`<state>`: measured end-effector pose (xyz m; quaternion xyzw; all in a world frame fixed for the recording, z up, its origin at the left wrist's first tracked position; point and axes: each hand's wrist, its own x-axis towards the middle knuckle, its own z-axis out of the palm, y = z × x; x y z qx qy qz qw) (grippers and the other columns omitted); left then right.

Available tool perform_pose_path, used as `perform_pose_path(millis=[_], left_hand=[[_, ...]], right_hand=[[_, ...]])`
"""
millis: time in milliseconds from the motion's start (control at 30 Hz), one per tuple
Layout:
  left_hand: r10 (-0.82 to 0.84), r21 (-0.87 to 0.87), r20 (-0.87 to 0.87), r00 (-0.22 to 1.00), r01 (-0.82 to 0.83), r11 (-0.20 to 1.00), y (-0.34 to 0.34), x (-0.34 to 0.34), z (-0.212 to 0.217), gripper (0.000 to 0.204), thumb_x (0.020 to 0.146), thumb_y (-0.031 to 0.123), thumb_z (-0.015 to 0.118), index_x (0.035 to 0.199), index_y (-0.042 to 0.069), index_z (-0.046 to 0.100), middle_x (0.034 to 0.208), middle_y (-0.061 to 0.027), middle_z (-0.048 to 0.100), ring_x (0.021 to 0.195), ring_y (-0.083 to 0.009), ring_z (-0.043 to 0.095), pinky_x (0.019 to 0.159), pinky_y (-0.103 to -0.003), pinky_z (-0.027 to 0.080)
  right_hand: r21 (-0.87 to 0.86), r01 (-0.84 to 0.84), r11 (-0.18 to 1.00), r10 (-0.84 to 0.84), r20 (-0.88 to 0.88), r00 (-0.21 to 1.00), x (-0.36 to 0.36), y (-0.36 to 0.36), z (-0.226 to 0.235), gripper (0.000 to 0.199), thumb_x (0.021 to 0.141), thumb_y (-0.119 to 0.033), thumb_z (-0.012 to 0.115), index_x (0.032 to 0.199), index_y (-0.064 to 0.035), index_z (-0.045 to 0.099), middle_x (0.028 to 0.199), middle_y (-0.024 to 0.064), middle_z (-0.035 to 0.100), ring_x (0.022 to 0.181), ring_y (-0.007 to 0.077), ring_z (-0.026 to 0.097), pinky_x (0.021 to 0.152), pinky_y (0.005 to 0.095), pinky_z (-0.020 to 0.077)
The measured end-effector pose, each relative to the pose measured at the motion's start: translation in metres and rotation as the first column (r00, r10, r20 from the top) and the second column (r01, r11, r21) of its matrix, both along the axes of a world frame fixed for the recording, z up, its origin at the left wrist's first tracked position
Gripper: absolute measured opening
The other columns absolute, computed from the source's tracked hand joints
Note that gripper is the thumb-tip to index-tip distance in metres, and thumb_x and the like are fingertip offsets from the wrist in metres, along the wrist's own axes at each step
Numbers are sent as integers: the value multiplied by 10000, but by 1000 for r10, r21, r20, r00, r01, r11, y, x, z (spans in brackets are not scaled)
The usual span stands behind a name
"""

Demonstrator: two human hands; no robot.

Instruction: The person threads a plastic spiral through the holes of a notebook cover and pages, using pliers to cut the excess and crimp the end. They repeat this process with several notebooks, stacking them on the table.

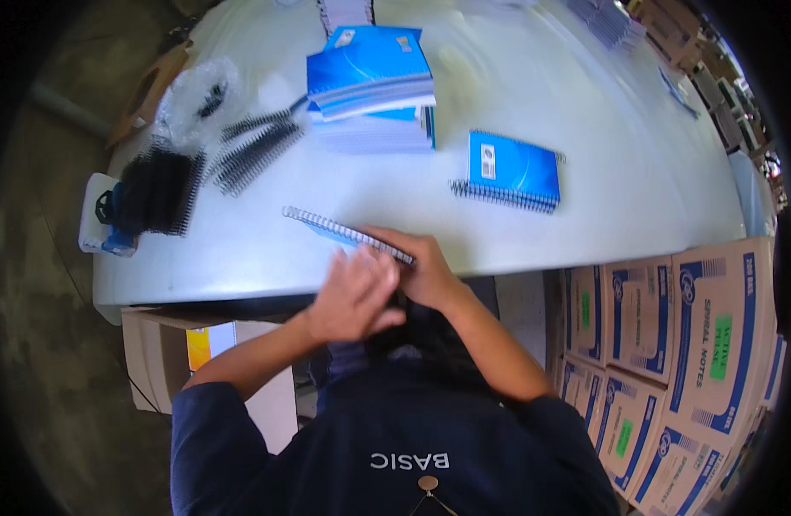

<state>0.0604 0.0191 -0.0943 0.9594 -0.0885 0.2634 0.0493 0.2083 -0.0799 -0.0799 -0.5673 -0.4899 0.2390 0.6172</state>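
One blue notebook (340, 232) — tilted, spiral coil (318, 221) jutting past left end

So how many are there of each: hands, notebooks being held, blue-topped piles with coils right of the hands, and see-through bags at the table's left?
Bare hands: 2, left hand and right hand
Thin spiral-bound notebook held: 1
Blue-topped, coil-edged notebook pile: 1
Crumpled clear plastic bag: 1
Total: 5
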Motion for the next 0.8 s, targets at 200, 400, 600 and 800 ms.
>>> perform_pose_path(millis=[200, 400, 600, 800], left_hand=[[-9, -121, -74, 997, 0, 993, 7, 51, 71, 360, 782, 255, 677, 1110, 127, 605, 1018, -6, 599, 980, -203, 548, 895, -395, 322], [-75, -218, -259, 963, 17, 976, 30, 64, 88, 163, 792, 208, 668, 935, 131, 647, 940, -15, 608, 867, -202, 557, 789, -348, 363], [-160, -292, -331, 930, 61, 954, 35, 69, 103, 141, 805, 187, 656, 932, 125, 654, 935, -32, 625, 869, -212, 560, 783, -339, 367], [-176, -319, -337, 925, 64, 946, 30, 66, 104, 206, 750, 164, 709, 940, 121, 643, 915, -25, 633, 864, -219, 581, 778, -336, 370]], right_hand=[[33, 75, 997, -81, 245, 966, 11, 6, -28, 352, 758, -95, 648, 1101, -48, 586, 1198, 146, 584, 1087, 330, 557, 1070, 448, 296], [-49, 125, 991, -116, 154, 981, 6, 6, -15, 330, 768, -82, 646, 1092, -66, 585, 1139, 132, 609, 1048, 332, 571, 1065, 468, 304], [-41, 130, 991, -129, 40, 991, 5, 6, -13, 254, 785, -64, 631, 1036, -85, 606, 1003, 109, 654, 1009, 322, 588, 1055, 481, 313], [-46, 108, 993, -107, 23, 994, 3, 6, -13, 193, 791, -34, 595, 980, -65, 613, 997, 107, 654, 998, 311, 592, 1072, 476, 288]])
